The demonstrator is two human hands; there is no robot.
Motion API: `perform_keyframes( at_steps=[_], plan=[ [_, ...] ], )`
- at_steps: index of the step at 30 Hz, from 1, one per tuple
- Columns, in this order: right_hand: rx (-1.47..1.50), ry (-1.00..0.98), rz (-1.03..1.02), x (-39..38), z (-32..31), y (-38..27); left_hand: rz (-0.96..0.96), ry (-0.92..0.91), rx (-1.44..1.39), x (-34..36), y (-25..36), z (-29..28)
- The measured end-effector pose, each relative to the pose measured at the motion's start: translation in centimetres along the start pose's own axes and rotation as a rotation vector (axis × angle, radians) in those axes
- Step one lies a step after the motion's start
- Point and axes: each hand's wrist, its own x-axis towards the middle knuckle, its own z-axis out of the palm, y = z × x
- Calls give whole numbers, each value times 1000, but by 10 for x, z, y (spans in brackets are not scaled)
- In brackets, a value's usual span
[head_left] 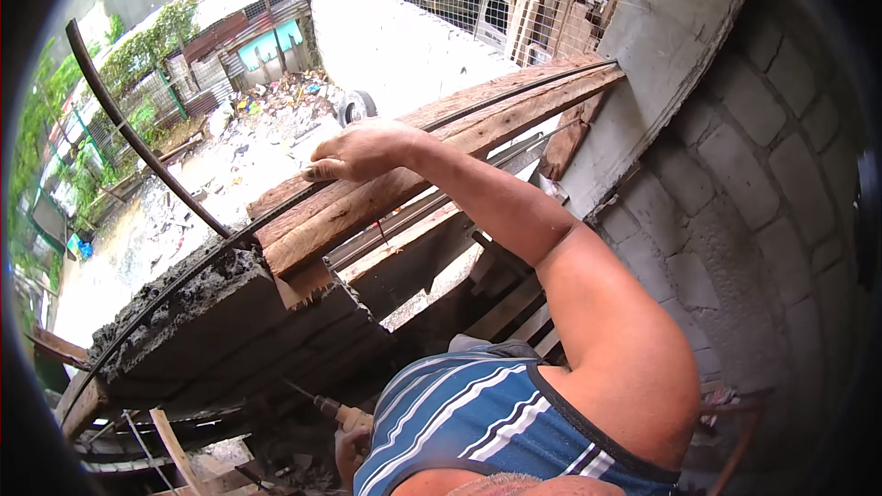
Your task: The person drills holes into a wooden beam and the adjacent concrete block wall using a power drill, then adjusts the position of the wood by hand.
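Observation:
My right hand (363,149) reaches across two rough wooden beams (496,110), its fingers closed over a long, thin black rod (276,211) lying along the timber. The rod runs on down to the lower left over a broken concrete wall edge (193,303). At the bottom, beside my striped top, my left hand (352,450) holds a power drill (354,418) with a long bit pointing up-left; my body partly hides that hand and tool. A curved dark bar (147,156) rises left of the beams.
A concrete post (661,55) and block wall (763,174) stand at the right. Beyond the beams lie a littered yard (266,110), a tire (356,107), corrugated fencing and stacked planks behind wire mesh (542,14). Loose timber (175,450) is at lower left.

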Motion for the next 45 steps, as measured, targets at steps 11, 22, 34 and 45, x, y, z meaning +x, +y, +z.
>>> perform_keyframes(
  at_steps=[11, 22, 34, 45],
  plan=[
    [23, 38, -17, -3, -3, 4, -94, 172, -8, 20, -18, 11],
    [61, 66, 7, 8, 5, 6, -287, 83, -246, 48, 31, -14],
    [169, 730, -494, -27, -18, -6, -328, 420, -614, 22, 261, -55],
    [1308, -189, -962, -34, 8, -108, 263, 536, -120, 132, 505, -88]
  ],
)
